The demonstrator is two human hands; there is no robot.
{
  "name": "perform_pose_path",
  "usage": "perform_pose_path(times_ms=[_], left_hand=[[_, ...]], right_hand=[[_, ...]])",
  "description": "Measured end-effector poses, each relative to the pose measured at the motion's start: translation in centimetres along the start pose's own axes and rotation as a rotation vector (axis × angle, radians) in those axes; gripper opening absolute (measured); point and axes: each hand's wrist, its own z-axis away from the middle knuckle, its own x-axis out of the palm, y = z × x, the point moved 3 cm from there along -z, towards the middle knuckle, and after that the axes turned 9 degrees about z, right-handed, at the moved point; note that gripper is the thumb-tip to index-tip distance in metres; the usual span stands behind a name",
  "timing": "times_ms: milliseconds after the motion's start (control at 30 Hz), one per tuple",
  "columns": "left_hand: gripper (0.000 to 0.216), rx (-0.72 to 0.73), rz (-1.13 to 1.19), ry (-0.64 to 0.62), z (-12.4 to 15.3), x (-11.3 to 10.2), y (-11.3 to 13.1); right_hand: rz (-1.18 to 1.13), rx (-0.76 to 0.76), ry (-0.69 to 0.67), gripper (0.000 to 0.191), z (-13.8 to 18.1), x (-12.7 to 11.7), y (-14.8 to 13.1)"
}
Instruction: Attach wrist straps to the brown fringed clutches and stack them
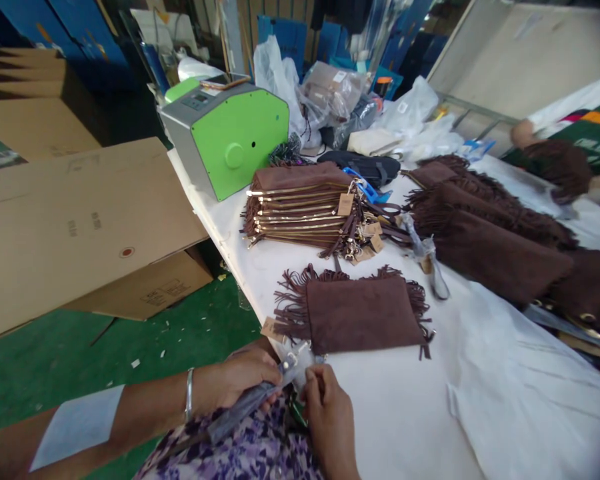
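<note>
A brown suede fringed pouch (pixel 360 313) lies flat on the white table (pixel 430 413) just beyond my hands. My left hand (pixel 245 377) is closed around a grey strap wrapped in clear plastic (pixel 250 403), which runs down toward my lap. My right hand (pixel 330 417) pinches the strap's upper end near a small metal clasp (pixel 291 360) at the pouch's near corner. A tan paper tag (pixel 270 328) hangs at the pouch's left fringe.
A stack of finished pouches with gold trim and tags (pixel 300 210) sits behind, next to a green and grey machine (pixel 225 133). Loose fringed pouches (pixel 485 227) spread to the right. Plastic bags (pixel 330 93) crowd the back. Cardboard boxes (pixel 75 213) lie on the green floor. Another person's arm (pixel 555 127) is far right.
</note>
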Motion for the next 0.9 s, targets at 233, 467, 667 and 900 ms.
perform_pose_path(times_ms=[233, 467, 667, 900], left_hand=[[0.02, -0.076, 0.077, -0.148, -0.1, -0.5, 0.4], [0.022, -0.19, 0.05, -0.216, 0.4, -0.1, 1.3], [0.023, -0.173, 0.011, -0.219, 0.1, -0.1, 0.9], [0.031, -0.117, -0.073, -0.179, 1.1, 0.7, 1.5]], right_hand=[[-0.083, -0.215, -0.307, 0.029, -0.5, 0.3, 0.0], [-0.15, -0.379, -0.306, 0.025, -2.6, 0.6, 0.3], [-0.174, -0.371, -0.374, 0.018, -2.9, 0.2, 0.2], [-0.28, -0.186, -0.463, 0.015, -3.2, 0.5, -0.1]])
